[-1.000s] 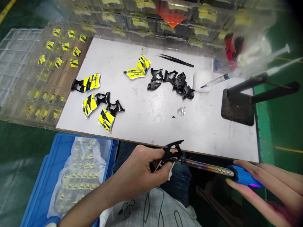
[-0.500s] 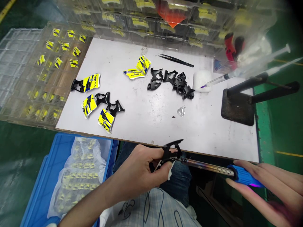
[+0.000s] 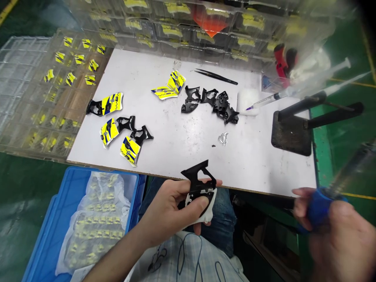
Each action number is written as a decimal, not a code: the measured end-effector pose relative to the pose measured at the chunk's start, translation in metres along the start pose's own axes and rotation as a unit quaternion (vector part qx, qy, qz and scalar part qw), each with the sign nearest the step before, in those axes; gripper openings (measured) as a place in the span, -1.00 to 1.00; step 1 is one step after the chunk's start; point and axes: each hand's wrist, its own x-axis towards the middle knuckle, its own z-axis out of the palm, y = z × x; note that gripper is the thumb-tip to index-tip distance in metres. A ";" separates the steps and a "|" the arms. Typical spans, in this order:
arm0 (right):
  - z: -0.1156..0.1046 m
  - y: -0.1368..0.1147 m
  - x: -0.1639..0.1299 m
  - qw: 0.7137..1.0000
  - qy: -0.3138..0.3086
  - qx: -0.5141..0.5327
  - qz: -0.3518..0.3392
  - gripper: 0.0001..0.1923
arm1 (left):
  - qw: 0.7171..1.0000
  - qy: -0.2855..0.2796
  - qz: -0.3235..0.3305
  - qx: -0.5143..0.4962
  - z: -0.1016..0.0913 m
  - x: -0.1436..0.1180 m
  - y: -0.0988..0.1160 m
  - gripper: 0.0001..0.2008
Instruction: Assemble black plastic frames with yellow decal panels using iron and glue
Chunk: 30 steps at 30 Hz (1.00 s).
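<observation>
Left hand [image 3: 173, 213] is what I see best: fingers clamped on a black and white plastic part [image 3: 200, 192], held just below the counter's [image 3: 264, 164] near edge. Its black tip points up toward the counter, long axis roughly upright. Right hand [image 3: 335, 231] is blurred and cut by the frame's corner, closed around a blue tool handle [image 3: 319, 203]; I cannot make out the tool's shaft.
</observation>
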 end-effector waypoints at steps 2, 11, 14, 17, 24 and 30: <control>0.024 -0.005 -0.004 0.992 -0.004 0.083 0.098 -0.61 | 0.999 -0.010 -0.006 -0.045 0.003 -0.001 -0.001 -0.63; 0.088 -0.049 -0.012 0.904 -0.184 0.277 0.269 -0.73 | 0.987 -0.019 -0.038 -0.153 0.009 -0.001 -0.005 -0.43; 0.097 -0.054 -0.015 0.888 -0.225 0.291 0.275 -0.73 | 0.975 -0.045 -0.039 -0.214 0.008 0.002 -0.010 -0.44; 0.102 -0.058 -0.018 0.884 -0.236 0.296 0.274 -0.74 | 0.967 -0.060 -0.039 -0.244 0.009 0.004 -0.014 -0.50; 0.105 -0.067 -0.017 0.891 -0.221 0.281 0.280 -0.69 | 0.973 -0.037 -0.028 -0.228 0.013 0.010 -0.021 -0.46; 0.108 -0.062 -0.015 0.893 -0.244 0.257 0.276 -0.69 | 0.990 0.051 -0.002 -0.129 0.018 0.013 -0.018 -0.61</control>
